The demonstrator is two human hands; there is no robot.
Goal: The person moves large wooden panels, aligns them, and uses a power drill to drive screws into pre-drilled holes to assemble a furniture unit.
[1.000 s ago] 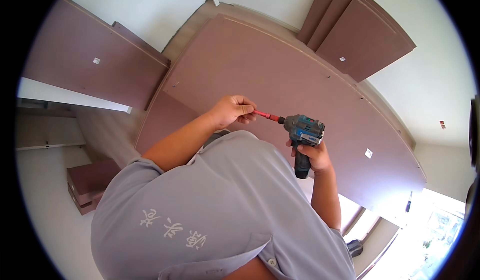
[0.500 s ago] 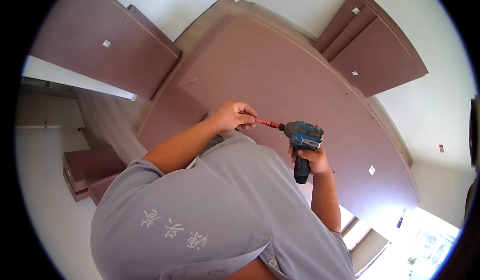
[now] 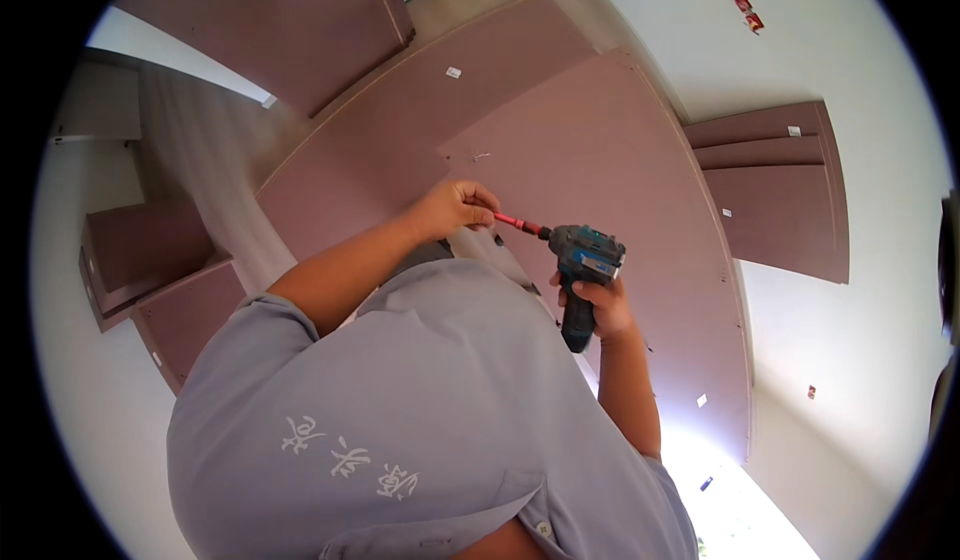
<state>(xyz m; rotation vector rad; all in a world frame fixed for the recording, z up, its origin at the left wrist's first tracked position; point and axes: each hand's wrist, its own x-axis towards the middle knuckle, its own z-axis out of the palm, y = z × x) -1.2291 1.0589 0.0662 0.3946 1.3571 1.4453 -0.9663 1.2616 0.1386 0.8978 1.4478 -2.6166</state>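
My right hand (image 3: 606, 308) is wrapped round the grip of a teal-and-black cordless drill (image 3: 588, 252), whose nose points left. A long red driver bit (image 3: 516, 222) sticks out of its chuck. The fingers of my left hand (image 3: 460, 210) are pinched at the free end of that bit; whether a screw is there as well is hidden. Both hands are above large mauve panels (image 3: 600, 130) lying flat and overlapping in front of me. A small thin piece of hardware (image 3: 481, 156) lies on the upper panel, beyond my left hand.
More mauve boards (image 3: 770, 190) lean on the white wall at the right. Another large panel (image 3: 290, 30) stands at the far left, with a stack of mauve pieces (image 3: 150, 250) nearer on that side. A small dark object (image 3: 707, 483) lies in the bright area at lower right.
The view has turned, so the panels appear shifted. Both hands and the drill sit slightly further left in the picture; the grip on drill and bit is unchanged.
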